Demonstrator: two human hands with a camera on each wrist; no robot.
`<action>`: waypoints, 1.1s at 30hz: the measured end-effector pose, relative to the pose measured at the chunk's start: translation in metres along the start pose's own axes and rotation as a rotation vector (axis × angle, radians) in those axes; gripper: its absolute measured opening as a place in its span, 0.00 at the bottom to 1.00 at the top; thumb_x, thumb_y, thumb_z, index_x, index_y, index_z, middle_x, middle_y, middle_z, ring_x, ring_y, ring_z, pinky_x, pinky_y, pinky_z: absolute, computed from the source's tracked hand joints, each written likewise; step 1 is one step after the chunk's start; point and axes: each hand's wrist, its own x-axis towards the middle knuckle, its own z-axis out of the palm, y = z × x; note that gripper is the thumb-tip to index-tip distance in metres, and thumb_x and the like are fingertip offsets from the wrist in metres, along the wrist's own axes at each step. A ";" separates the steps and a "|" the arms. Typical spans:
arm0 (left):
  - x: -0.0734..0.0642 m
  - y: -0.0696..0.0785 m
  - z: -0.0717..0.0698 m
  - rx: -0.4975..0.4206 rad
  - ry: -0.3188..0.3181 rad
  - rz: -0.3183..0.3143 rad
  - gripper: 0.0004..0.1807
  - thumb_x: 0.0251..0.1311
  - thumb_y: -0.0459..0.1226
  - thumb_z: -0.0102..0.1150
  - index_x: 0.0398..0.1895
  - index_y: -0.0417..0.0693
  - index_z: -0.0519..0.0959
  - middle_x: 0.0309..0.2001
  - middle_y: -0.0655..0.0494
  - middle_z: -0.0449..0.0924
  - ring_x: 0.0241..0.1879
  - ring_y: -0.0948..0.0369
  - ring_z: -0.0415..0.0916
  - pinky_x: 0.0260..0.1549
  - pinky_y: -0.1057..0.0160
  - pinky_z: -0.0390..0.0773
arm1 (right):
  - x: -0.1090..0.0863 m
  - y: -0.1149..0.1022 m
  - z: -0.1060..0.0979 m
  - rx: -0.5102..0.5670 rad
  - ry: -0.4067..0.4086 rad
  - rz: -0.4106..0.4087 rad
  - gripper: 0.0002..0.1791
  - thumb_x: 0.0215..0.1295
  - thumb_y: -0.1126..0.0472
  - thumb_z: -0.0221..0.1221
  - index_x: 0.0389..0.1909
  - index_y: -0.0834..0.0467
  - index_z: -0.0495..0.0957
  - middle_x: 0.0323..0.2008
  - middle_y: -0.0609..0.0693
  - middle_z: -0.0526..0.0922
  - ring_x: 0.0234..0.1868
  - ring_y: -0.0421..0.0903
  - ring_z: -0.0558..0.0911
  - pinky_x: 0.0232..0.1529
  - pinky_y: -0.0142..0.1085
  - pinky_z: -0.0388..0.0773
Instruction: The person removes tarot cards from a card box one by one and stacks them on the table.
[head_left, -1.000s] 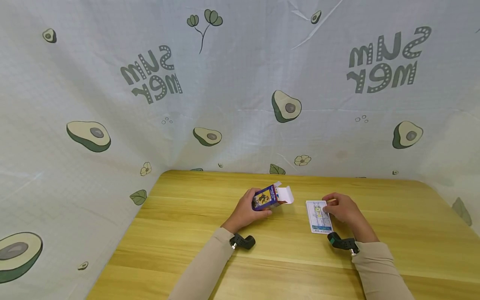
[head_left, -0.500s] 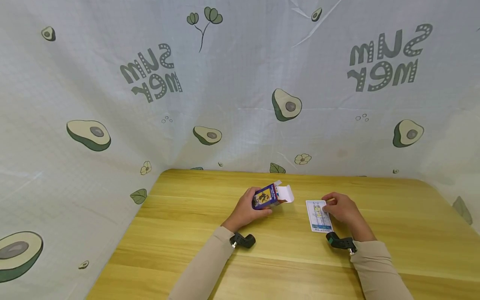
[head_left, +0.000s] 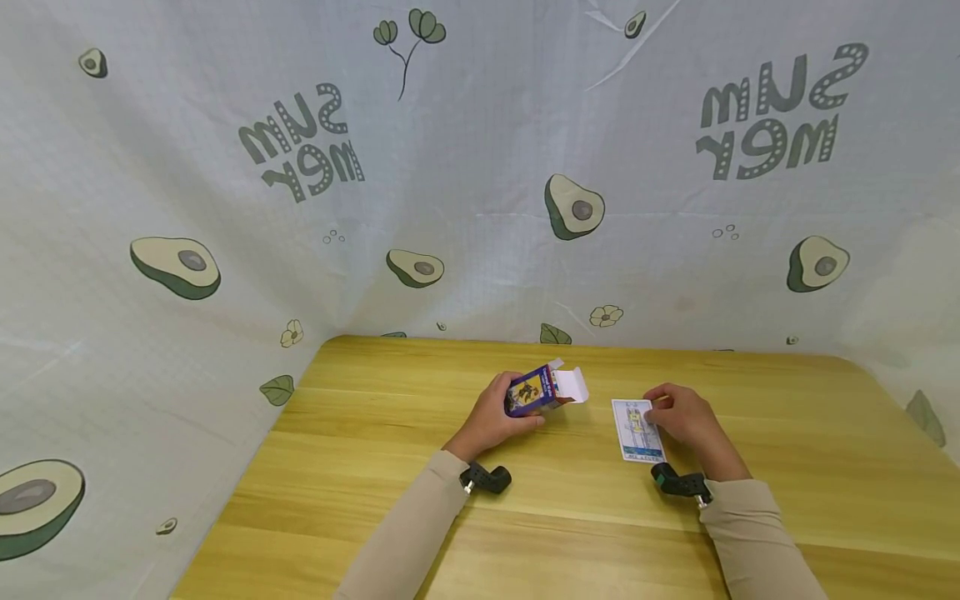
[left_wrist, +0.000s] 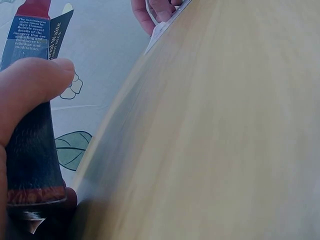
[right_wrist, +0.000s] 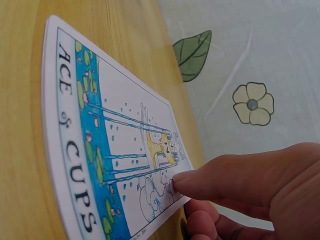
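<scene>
My left hand (head_left: 489,423) grips an opened tarot card box (head_left: 528,393), blue-purple with a yellow picture. Its white flap (head_left: 572,385) sticks out to the right. In the left wrist view the thumb (left_wrist: 42,80) lies across the box's printed side. To the right, my right hand (head_left: 688,417) pinches a tarot card (head_left: 636,437) by its upper right edge. The right wrist view shows the thumb (right_wrist: 225,172) on the card's face and curled fingers (right_wrist: 202,222) beneath. "ACE of CUPS" is legible there. Whether more cards lie under it, I cannot tell.
A wooden table (head_left: 570,517) lies under both hands. Behind it hangs a pale curtain (head_left: 480,167) printed with avocados, leaves and lettering. The table's far edge runs just beyond the box. Each wrist wears a dark camera mount (head_left: 487,478).
The scene has drifted slightly upward in the head view. Hands, box and card stay in nearly the same places relative to one another.
</scene>
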 end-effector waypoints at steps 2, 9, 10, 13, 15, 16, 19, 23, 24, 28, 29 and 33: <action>0.000 0.000 0.000 0.000 0.001 0.001 0.39 0.48 0.51 0.72 0.61 0.50 0.66 0.49 0.59 0.70 0.45 0.63 0.70 0.45 0.65 0.73 | 0.000 0.000 0.000 0.001 -0.001 0.003 0.20 0.59 0.64 0.59 0.51 0.70 0.73 0.41 0.67 0.76 0.37 0.57 0.73 0.34 0.40 0.72; 0.000 0.000 0.000 0.004 -0.002 0.001 0.39 0.48 0.51 0.73 0.61 0.50 0.66 0.49 0.59 0.70 0.45 0.63 0.70 0.45 0.65 0.73 | 0.001 0.000 0.000 0.006 -0.009 0.017 0.20 0.59 0.65 0.60 0.50 0.69 0.73 0.42 0.67 0.76 0.38 0.58 0.73 0.37 0.43 0.73; 0.000 0.000 0.000 0.004 -0.001 0.000 0.39 0.48 0.51 0.73 0.61 0.50 0.66 0.49 0.59 0.70 0.45 0.63 0.70 0.45 0.65 0.73 | 0.001 0.000 0.000 0.007 -0.010 0.017 0.19 0.59 0.65 0.60 0.50 0.69 0.73 0.42 0.67 0.76 0.38 0.57 0.73 0.37 0.43 0.73; 0.000 0.000 0.000 0.003 -0.002 0.001 0.39 0.48 0.51 0.73 0.61 0.50 0.66 0.49 0.59 0.70 0.45 0.63 0.70 0.45 0.65 0.73 | 0.001 0.000 0.000 0.008 -0.009 0.014 0.19 0.59 0.65 0.60 0.50 0.69 0.73 0.42 0.67 0.76 0.38 0.57 0.73 0.36 0.42 0.73; 0.000 0.000 0.000 0.000 -0.004 0.000 0.38 0.49 0.51 0.73 0.61 0.50 0.66 0.50 0.59 0.70 0.45 0.63 0.70 0.45 0.65 0.73 | 0.001 0.000 0.000 0.010 -0.007 0.013 0.19 0.59 0.65 0.60 0.50 0.69 0.73 0.42 0.67 0.76 0.38 0.57 0.73 0.36 0.42 0.73; 0.000 0.000 0.000 -0.003 -0.004 0.001 0.38 0.49 0.51 0.73 0.61 0.50 0.66 0.50 0.58 0.70 0.45 0.63 0.70 0.45 0.65 0.73 | 0.001 0.000 0.000 0.011 -0.006 0.013 0.19 0.59 0.65 0.60 0.50 0.69 0.74 0.42 0.67 0.76 0.38 0.57 0.73 0.36 0.41 0.73; 0.000 0.000 0.000 -0.008 -0.009 0.002 0.38 0.49 0.51 0.72 0.61 0.50 0.66 0.50 0.59 0.70 0.45 0.63 0.70 0.45 0.65 0.73 | 0.000 0.000 0.000 0.011 -0.004 0.013 0.19 0.60 0.65 0.60 0.50 0.69 0.74 0.42 0.67 0.76 0.38 0.57 0.73 0.36 0.41 0.73; 0.000 0.001 -0.001 -0.012 -0.012 0.002 0.38 0.50 0.50 0.72 0.61 0.50 0.66 0.50 0.58 0.70 0.45 0.63 0.70 0.45 0.65 0.73 | 0.000 0.000 0.000 0.007 -0.003 0.012 0.19 0.60 0.65 0.60 0.51 0.69 0.74 0.42 0.67 0.76 0.38 0.57 0.73 0.36 0.41 0.73; -0.001 0.001 -0.001 -0.012 -0.013 0.002 0.38 0.50 0.50 0.72 0.61 0.50 0.66 0.50 0.58 0.70 0.45 0.63 0.70 0.45 0.65 0.73 | -0.001 0.000 0.000 0.007 -0.003 0.012 0.19 0.60 0.65 0.60 0.51 0.69 0.74 0.42 0.67 0.76 0.38 0.57 0.73 0.36 0.42 0.73; -0.002 0.001 -0.002 -0.015 -0.015 0.001 0.38 0.50 0.50 0.72 0.61 0.50 0.66 0.50 0.58 0.70 0.45 0.63 0.70 0.45 0.65 0.73 | -0.001 -0.001 0.001 0.005 0.000 0.018 0.19 0.60 0.65 0.60 0.51 0.69 0.74 0.42 0.67 0.76 0.38 0.57 0.73 0.37 0.42 0.73; -0.002 0.002 -0.002 -0.015 -0.016 0.000 0.38 0.50 0.50 0.72 0.61 0.50 0.66 0.50 0.58 0.70 0.45 0.63 0.70 0.46 0.65 0.73 | -0.001 -0.001 0.001 0.003 0.001 0.018 0.19 0.60 0.65 0.60 0.51 0.69 0.74 0.42 0.67 0.76 0.39 0.57 0.73 0.37 0.42 0.73; -0.003 0.002 -0.002 -0.018 -0.016 -0.008 0.38 0.49 0.50 0.72 0.62 0.51 0.66 0.50 0.59 0.70 0.45 0.63 0.70 0.46 0.65 0.73 | -0.001 0.000 0.002 0.002 0.003 0.021 0.19 0.61 0.64 0.59 0.51 0.69 0.74 0.43 0.67 0.76 0.39 0.58 0.73 0.37 0.42 0.73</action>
